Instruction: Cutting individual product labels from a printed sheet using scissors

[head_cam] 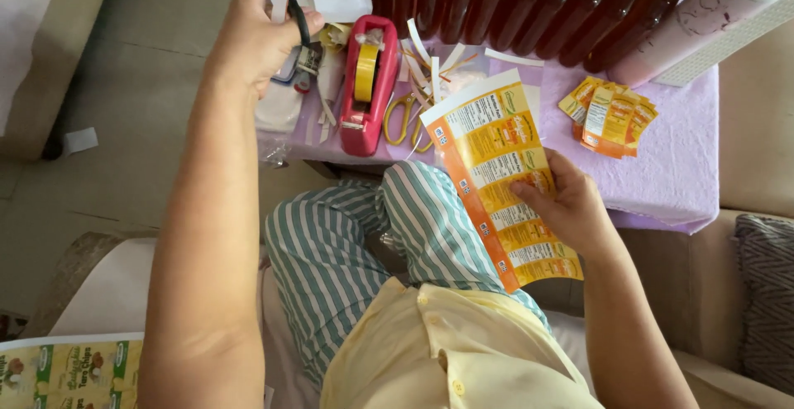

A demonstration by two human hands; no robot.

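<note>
Gripping a long orange-and-yellow sheet of printed paper labels (500, 181), the person's right hand (566, 202) pinches it along its right edge, thumb on top, holding it over a knee in green-and-white striped trousers (356, 252). The left hand (260, 33) reaches forward to the low table draped in a lilac cloth (678, 169), its fingers closed around the dark handles of a pair of scissors (302, 33) near white paper scraps. Just right of that hand stands a red tape dispenser with a yellow roll (366, 86), with yellow-handled scissors (404, 119) lying beside it among cut paper strips. A small pile of cut orange labels (610, 115) rests further right. Dark amber bottles (513, 4) line the table's far edge.
</note>
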